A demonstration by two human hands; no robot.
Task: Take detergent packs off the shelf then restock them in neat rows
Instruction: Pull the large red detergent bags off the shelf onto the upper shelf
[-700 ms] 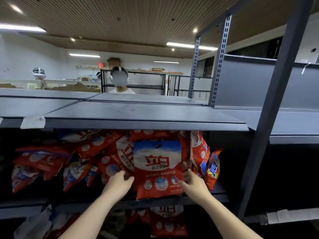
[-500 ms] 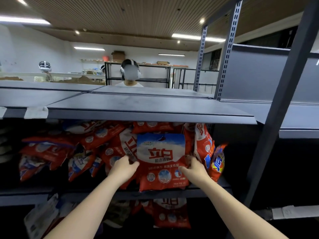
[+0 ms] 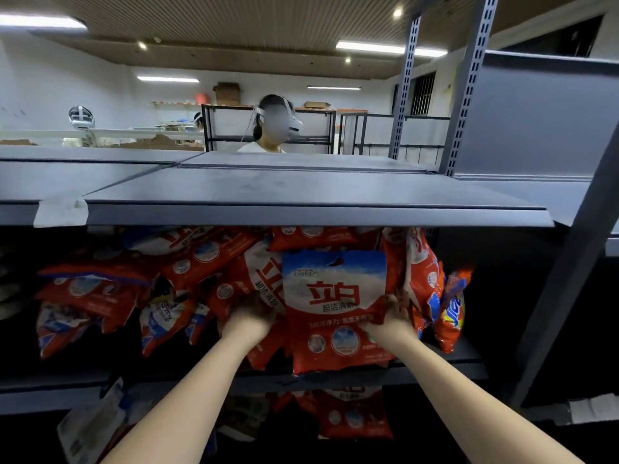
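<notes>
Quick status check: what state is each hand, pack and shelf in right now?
front detergent pack: upright at the shelf edge, gripped on both sides
left hand: holds the pack's left edge
right hand: holds the pack's right edge
packs behind: jumbled, tilted, not in rows
orange pack: upright, at far right
top shelf: holds nothing in view

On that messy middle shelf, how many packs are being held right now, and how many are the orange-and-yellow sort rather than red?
Red pack, gripped by the left hand and the right hand: 1
Orange-and-yellow pack, at the right end: 1
Total: 2
The loose red packs overlap too much to count.
</notes>
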